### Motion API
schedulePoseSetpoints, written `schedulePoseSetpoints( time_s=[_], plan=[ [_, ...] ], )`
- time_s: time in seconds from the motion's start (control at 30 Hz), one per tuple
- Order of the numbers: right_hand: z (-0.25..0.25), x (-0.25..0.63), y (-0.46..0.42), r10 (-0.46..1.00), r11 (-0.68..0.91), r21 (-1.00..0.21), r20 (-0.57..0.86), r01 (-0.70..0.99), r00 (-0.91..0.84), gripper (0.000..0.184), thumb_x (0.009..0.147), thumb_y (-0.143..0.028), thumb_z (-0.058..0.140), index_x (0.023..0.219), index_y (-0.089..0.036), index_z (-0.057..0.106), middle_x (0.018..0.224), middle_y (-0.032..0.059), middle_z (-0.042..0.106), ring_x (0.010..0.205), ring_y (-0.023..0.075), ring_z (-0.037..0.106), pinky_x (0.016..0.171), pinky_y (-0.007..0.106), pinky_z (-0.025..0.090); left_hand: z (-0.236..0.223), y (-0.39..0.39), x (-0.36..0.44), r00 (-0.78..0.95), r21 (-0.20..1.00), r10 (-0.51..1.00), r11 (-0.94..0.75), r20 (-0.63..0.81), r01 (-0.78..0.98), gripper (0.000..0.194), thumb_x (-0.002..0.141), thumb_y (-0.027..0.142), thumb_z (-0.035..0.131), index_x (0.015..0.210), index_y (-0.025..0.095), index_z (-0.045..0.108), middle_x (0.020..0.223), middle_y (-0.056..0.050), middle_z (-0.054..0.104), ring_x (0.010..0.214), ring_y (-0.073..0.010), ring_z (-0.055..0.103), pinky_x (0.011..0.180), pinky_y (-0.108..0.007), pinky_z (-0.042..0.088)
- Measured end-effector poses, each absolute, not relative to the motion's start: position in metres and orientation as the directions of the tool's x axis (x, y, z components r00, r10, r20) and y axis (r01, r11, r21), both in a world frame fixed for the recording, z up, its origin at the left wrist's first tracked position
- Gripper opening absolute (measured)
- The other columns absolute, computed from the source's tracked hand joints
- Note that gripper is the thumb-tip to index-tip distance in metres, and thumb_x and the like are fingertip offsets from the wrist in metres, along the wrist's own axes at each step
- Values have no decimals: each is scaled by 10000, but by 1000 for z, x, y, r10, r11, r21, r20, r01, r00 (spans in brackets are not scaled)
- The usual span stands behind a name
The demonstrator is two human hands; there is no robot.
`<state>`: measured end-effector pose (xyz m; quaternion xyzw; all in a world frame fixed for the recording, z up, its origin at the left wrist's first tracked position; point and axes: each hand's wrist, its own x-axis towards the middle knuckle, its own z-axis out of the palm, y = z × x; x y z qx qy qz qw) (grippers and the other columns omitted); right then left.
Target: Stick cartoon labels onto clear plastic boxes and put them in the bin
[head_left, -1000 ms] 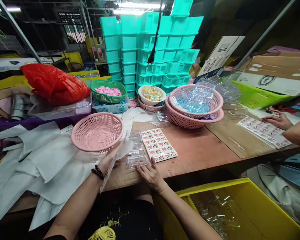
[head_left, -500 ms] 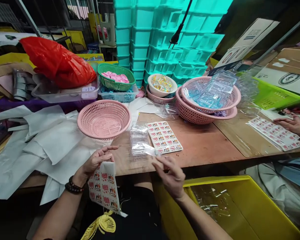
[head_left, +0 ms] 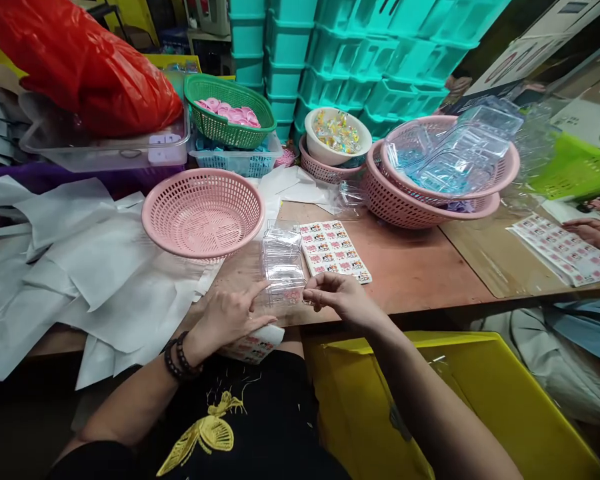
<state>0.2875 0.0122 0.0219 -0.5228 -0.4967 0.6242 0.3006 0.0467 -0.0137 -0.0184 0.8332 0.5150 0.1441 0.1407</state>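
My left hand (head_left: 229,315) rests at the table's front edge, its forefinger stretched onto a clear plastic blister tray (head_left: 283,273). Under its palm it holds a curled sticker sheet (head_left: 254,346). My right hand (head_left: 339,298) pinches the tray's near right corner; a small sticker may be between its fingertips, but I cannot make it out. A second sticker sheet (head_left: 334,251) lies flat just beyond the tray. An empty pink basket (head_left: 203,212) stands to the left of it.
White backing papers (head_left: 95,267) cover the table's left. Behind stand a green basket of pink discs (head_left: 229,117), a bowl of sweets (head_left: 337,135), and stacked pink baskets of clear trays (head_left: 440,170). Another person's hand (head_left: 597,233) rests on stickers at the right. A yellow bin (head_left: 460,407) sits below.
My left hand came back down to the tray with the sticker sheet tucked under it. My right hand moved up to the tray's corner. The view tilted downward.
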Motion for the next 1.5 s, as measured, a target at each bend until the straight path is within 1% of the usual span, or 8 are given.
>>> schedulePoseSetpoints(
  time_s=[0.17, 0.5, 0.67, 0.8, 1.13, 1.23, 1.37, 1.5],
  plan=[
    [16, 276, 24, 829, -409, -877, -473, 253, -298, 386, 556, -448, 869, 653, -156, 636, 568, -46, 563, 487, 67, 471, 492, 239, 340, -37, -7, 45, 435, 454, 872, -488, 224, 746, 485, 853, 392, 721, 1308, 247, 635, 680, 43, 720, 598, -133, 672, 593, -224, 469],
    [18, 271, 29, 821, -422, -835, -517, 352, -242, 351, 573, -440, 834, 654, -155, 645, 556, -51, 535, 489, 56, 386, 476, 248, 263, -37, 0, 40, 486, 475, 823, -567, 294, 673, 437, 860, 364, 723, 1272, 230, 664, 777, 24, 775, 578, -114, 665, 622, -218, 508],
    [20, 272, 31, 829, -394, -853, -490, 341, -270, 405, 547, -491, 844, 636, -150, 645, 595, -31, 563, 574, 81, 455, 543, 260, 315, -39, 0, 41, 477, 438, 820, -573, 318, 693, 435, 864, 381, 716, 1273, 244, 664, 849, 11, 794, 576, -114, 668, 610, -218, 509],
    [20, 273, 32, 816, -403, -842, -508, 359, -276, 402, 561, -501, 835, 650, -156, 650, 570, -41, 543, 545, 77, 430, 520, 261, 302, -42, -2, 42, 469, 435, 819, -574, 330, 694, 426, 880, 381, 700, 1281, 244, 657, 950, 1, 802, 561, -109, 656, 614, -227, 511],
    [18, 271, 32, 830, -395, -855, -489, 335, -270, 408, 530, -487, 860, 630, -149, 655, 607, -17, 593, 577, 86, 483, 570, 263, 363, -40, -5, 41, 453, 455, 838, -546, 304, 703, 458, 901, 454, 657, 1308, 242, 645, 716, 32, 739, 531, -105, 632, 586, -217, 479],
    [15, 272, 32, 836, -385, -858, -480, 341, -264, 385, 558, -477, 851, 634, -151, 661, 622, -3, 617, 595, 100, 518, 590, 266, 393, -34, -10, 42, 459, 433, 829, -558, 319, 708, 465, 911, 459, 641, 1328, 252, 635, 729, 17, 751, 555, -117, 652, 589, -223, 479],
    [12, 273, 32, 853, -333, -863, -447, 379, -270, 350, 618, -463, 824, 651, -151, 669, 627, 4, 640, 589, 109, 538, 585, 265, 414, -31, -16, 44, 558, 382, 769, -639, 311, 668, 458, 955, 431, 582, 1391, 290, 575, 877, -4, 789, 617, -120, 676, 602, -219, 476],
    [12, 268, 23, 908, -197, -836, -352, 513, -225, 271, 727, -411, 765, 676, -168, 656, 647, 9, 640, 597, 122, 544, 572, 261, 408, -31, -19, 45, 588, 323, 759, -651, 280, 687, 474, 944, 421, 599, 1400, 297, 566, 851, -3, 786, 580, -130, 655, 532, -232, 426]
  ],
)
